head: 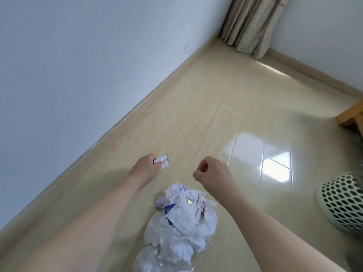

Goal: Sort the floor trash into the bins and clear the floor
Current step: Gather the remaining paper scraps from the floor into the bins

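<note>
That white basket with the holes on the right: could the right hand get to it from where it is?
Probably yes. Only bare floor shows between the right hand and the basket, though the basket's top is out of frame.

Home room: curtain (249,24), laminate floor (196,107)

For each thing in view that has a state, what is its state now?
left hand: fingers grip a small wrapper, off the floor
right hand: fingers curled; whether it holds something, I cannot tell
paper pile: crumpled, lying on the floor
clear plastic: lying on the floor, touching the pile
perforated bin: beside the pile, partly out of frame
</note>
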Tool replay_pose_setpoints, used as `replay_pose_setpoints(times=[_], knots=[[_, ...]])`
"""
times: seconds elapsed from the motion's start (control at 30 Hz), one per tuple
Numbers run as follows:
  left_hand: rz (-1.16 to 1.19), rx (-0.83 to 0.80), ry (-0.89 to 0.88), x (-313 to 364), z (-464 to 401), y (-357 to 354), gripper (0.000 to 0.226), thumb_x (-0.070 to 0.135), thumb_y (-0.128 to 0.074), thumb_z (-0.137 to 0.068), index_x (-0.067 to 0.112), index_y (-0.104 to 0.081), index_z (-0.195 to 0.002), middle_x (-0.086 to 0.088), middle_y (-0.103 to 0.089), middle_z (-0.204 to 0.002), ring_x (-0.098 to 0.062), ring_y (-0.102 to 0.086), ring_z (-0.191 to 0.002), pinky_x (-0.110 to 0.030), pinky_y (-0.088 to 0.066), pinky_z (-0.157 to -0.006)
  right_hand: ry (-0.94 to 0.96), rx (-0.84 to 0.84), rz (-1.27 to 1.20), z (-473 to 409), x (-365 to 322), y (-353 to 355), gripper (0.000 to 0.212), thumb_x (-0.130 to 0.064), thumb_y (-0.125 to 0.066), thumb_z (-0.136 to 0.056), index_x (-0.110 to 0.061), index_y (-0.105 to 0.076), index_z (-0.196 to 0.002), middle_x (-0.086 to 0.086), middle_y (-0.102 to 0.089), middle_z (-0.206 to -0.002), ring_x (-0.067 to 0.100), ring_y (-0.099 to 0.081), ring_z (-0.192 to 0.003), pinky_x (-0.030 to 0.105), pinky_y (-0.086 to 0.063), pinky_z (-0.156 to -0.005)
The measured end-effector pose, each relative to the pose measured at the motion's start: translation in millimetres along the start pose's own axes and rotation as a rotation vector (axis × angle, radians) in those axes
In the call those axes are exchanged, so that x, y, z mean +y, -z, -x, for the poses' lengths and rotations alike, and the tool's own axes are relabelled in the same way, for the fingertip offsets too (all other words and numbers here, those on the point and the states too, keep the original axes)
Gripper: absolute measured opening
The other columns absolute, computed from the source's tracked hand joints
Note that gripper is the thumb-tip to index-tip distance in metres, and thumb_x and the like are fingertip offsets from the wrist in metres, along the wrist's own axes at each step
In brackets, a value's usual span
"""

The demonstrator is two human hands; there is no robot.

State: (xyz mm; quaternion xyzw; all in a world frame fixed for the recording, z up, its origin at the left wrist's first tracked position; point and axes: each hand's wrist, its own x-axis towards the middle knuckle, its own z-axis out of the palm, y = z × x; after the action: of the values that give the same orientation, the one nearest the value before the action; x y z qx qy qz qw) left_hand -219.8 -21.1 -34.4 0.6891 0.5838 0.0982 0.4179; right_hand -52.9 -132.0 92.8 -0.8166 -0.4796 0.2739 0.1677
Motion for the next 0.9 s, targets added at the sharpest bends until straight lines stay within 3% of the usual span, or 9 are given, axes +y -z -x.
replay_pose_setpoints(times=[0.07,0.27,0.37,0.53,0.63,0.77,0.9], knots=[[0.081,-0.084,-0.049,34.2,16.7,10.8,0.022,0.027,-0.052,-0.092,0.014,-0.044,-0.076,-0.003,-0.054,-0.074,-0.02,-0.044,-0.064,-0.031,-0.033,-0.059,-0.015,0.058,-0.063,17.2,15.6,23.1,0.002,-0.017,-0.056,-0.079,-0.018,-0.057,-0.079,-0.002,-0.068,-0.08,0.014,-0.053,-0.058,0.026,-0.043,-0.052],[0.0,-0.308,-0.378,217.8,100.1,-14.2,0.013,0.019,-0.06,-0.09,0.008,-0.056,-0.084,-0.007,-0.068,-0.073,-0.014,-0.054,-0.057,-0.022,-0.04,-0.053,-0.144,0.331,-0.224,90.3,114.7,150.9,0.017,-0.008,-0.048,-0.085,-0.017,-0.063,-0.086,-0.004,-0.069,-0.085,0.016,-0.061,-0.074,0.026,-0.045,-0.057],[0.026,-0.371,-0.483,308.8,146.3,-63.3,0.013,0.019,-0.062,-0.089,0.008,-0.057,-0.085,-0.006,-0.069,-0.07,-0.013,-0.052,-0.054,-0.025,-0.04,-0.055,-0.23,0.498,-0.24,134.4,186.8,218.1,0.019,-0.007,-0.049,-0.084,-0.016,-0.066,-0.083,-0.001,-0.066,-0.089,0.017,-0.061,-0.076,0.026,-0.045,-0.057],[0.009,-0.481,-0.608,442.8,243.5,-189.5,0.009,0.015,-0.06,-0.09,0.007,-0.059,-0.086,-0.008,-0.068,-0.071,-0.014,-0.051,-0.055,-0.021,-0.039,-0.049,-0.474,0.646,-0.207,208.8,316.8,302.8,0.014,-0.012,-0.055,-0.086,-0.01,-0.069,-0.088,0.007,-0.068,-0.089,0.022,-0.061,-0.08,0.031,-0.05,-0.07],[-0.159,-0.594,-0.61,478.8,284.7,-257.0,0.015,0.023,-0.057,-0.093,0.009,-0.061,-0.093,-0.007,-0.07,-0.08,-0.016,-0.056,-0.062,-0.025,-0.042,-0.053,-0.643,0.64,-0.179,237.4,369.1,316.0,0.013,-0.008,-0.053,-0.082,-0.007,-0.062,-0.092,0.013,-0.067,-0.1,0.032,-0.06,-0.089,0.033,-0.05,-0.079],[-0.365,-0.666,-0.643,494.3,307.2,-304.5,0.015,0.02,-0.048,-0.092,0.012,-0.059,-0.086,-0.003,-0.072,-0.08,-0.018,-0.062,-0.064,-0.024,-0.043,-0.051,-0.794,0.502,-0.13,255.1,407.0,310.9,0.029,-0.011,-0.053,-0.088,-0.006,-0.059,-0.116,0.014,-0.062,-0.12,0.035,-0.057,-0.112,0.039,-0.045,-0.096],[-0.468,-0.592,-0.556,472.8,285.0,-280.5,0.024,0.013,-0.043,-0.09,0.002,-0.061,-0.1,-0.01,-0.072,-0.09,-0.021,-0.059,-0.067,-0.028,-0.043,-0.059,-0.643,0.469,-0.067,230.7,392.0,298.4,0.026,-0.013,-0.05,-0.087,-0.01,-0.061,-0.111,0.011,-0.064,-0.11,0.032,-0.06,-0.102,0.041,-0.049,-0.095]])
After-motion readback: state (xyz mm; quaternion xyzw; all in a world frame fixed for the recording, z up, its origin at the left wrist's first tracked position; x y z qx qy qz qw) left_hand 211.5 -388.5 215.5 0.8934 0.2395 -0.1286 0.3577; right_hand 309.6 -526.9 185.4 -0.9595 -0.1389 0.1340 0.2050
